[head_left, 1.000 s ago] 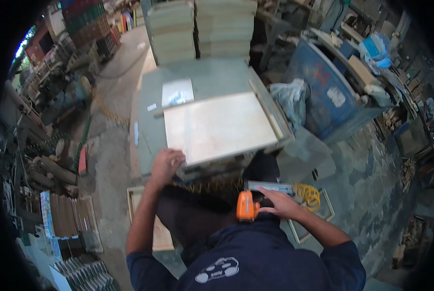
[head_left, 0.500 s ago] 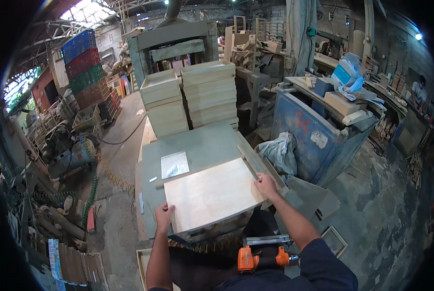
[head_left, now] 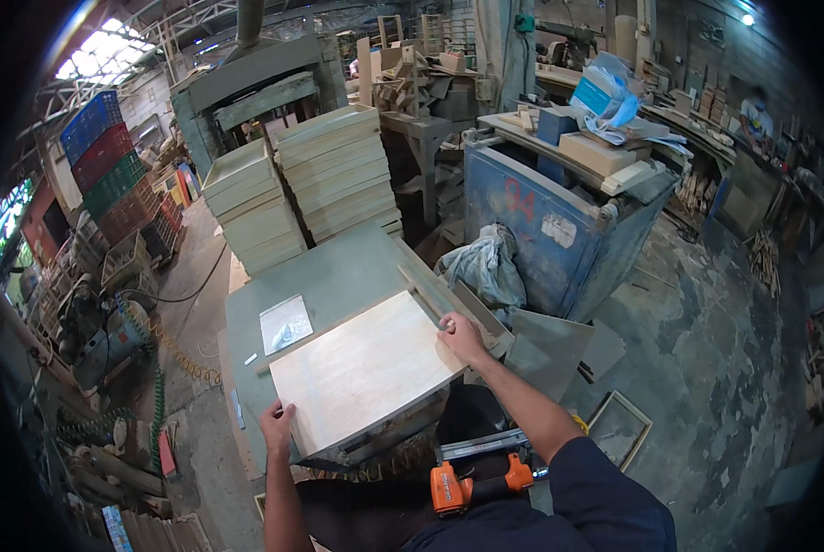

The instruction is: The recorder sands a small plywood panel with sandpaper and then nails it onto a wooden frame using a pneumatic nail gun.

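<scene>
Lying on the green table's (head_left: 357,267) near part, the pale board (head_left: 366,368) is running lengthwise between both hands, neither being nearer; at the table's left, the left hand (head_left: 277,427) is pinching one short edge, and at its right, the right hand (head_left: 463,339) the other.

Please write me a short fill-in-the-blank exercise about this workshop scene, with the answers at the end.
1. The left hand is at the left edge of the pale wooden panel, and the right hand is at its ____ edge.
2. The bright parts of the nail gun at the person's lap are coloured ____.
3. Beyond the table, the pale wooden trays stand in ____ stacks.
4. At the picture's left, the uppermost plastic crate is coloured ____.

Missing words: right; orange; two; blue.
</scene>
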The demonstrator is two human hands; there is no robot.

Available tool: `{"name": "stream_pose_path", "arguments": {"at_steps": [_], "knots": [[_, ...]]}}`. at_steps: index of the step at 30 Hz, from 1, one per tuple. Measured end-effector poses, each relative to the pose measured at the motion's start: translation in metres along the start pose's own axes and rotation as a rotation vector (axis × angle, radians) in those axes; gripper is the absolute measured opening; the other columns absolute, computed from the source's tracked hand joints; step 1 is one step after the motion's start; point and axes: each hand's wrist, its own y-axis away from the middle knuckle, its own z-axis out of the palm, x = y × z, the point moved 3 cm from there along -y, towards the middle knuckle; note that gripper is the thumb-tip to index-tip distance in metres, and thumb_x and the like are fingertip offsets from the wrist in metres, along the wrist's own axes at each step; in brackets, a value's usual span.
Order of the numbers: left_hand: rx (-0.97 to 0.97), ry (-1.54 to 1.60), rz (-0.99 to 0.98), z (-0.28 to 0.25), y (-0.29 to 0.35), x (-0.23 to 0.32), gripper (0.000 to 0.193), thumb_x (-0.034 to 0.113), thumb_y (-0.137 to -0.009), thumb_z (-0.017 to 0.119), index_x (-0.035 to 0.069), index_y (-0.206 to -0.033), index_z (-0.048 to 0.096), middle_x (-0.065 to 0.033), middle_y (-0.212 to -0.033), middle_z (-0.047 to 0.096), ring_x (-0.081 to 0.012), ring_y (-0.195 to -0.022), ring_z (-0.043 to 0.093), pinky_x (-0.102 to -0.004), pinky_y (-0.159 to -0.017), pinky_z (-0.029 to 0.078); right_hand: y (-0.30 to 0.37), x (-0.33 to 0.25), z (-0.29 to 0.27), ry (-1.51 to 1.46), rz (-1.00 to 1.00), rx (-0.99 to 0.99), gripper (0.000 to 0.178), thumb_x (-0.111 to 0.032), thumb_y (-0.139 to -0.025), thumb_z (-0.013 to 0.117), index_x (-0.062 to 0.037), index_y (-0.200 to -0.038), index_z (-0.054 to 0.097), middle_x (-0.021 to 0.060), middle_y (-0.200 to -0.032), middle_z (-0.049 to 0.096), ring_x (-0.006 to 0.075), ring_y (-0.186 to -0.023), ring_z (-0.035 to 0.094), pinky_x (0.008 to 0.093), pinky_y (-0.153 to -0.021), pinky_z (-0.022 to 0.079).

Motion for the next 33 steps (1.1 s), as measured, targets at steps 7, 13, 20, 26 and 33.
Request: {"name": "stream_pose_path", "arguments": {"at_steps": [7,13,20,26,33], "knots": [[0.022,-0.055,-0.086,0.004,0.009,0.021,0.038,0.008,-0.083,0.068,-0.008,-0.117,0.061,-0.0104,-0.097,0.069,-0.0147,-0.082,0.062,-0.0279,-0.074,0.05,0.001,0.004,-0.002,-0.05,0.024,-0.037,0.026,-0.014,-0.074,0.073,-0.0079,-0.096,0.06,0.0097,-0.076,0.067,0.0254,-0.076,0.066,0.0376,-0.069,0.05],[0.009,-0.037,-0.089,0.004,0.015,0.033,0.035,0.008,-0.083,0.068,-0.008,-0.114,0.063,-0.0096,-0.096,0.069,-0.0149,-0.082,0.063,-0.0276,-0.074,0.049,0.002,0.002,-0.001,-0.065,0.009,-0.004,0.026,-0.012,-0.074,0.075,-0.004,-0.094,0.061,0.0064,-0.07,0.065,0.0168,-0.067,0.063,0.0325,-0.063,0.048],[0.008,-0.05,-0.086,-0.003,0.007,0.002,0.045,0.012,-0.081,0.071,-0.007,-0.12,0.058,-0.0136,-0.101,0.066,-0.0185,-0.085,0.064,-0.029,-0.074,0.051,0.007,0.003,-0.002,-0.015,0.047,-0.077,0.031,-0.017,-0.074,0.075,-0.0067,-0.099,0.06,0.0104,-0.079,0.066,0.0248,-0.078,0.065,0.0374,-0.071,0.05],[0.066,-0.076,0.134,-0.003,0.008,-0.013,0.055,0.012,-0.079,0.073,0.003,-0.128,0.049,-0.016,-0.113,0.061,-0.0257,-0.104,0.06,-0.0374,-0.089,0.05,0.007,-0.022,-0.008,0.42,-0.083,-0.069,0.053,-0.019,-0.074,0.074,-0.0099,-0.122,0.055,0.0149,-0.102,0.065,0.0298,-0.096,0.063,0.0402,-0.084,0.049],[0.119,-0.261,0.176,0.011,0.011,0.024,0.045,0.033,-0.081,0.072,0.002,-0.113,0.063,-0.0163,-0.106,0.067,-0.0284,-0.094,0.066,-0.0366,-0.082,0.051,0.149,-0.094,-0.065,0.073,-0.135,-0.736,0.082,-0.01,-0.068,0.084,-0.0081,-0.138,0.042,0.0075,-0.093,0.061,0.015,-0.086,0.059,0.0336,-0.076,0.05]]}}
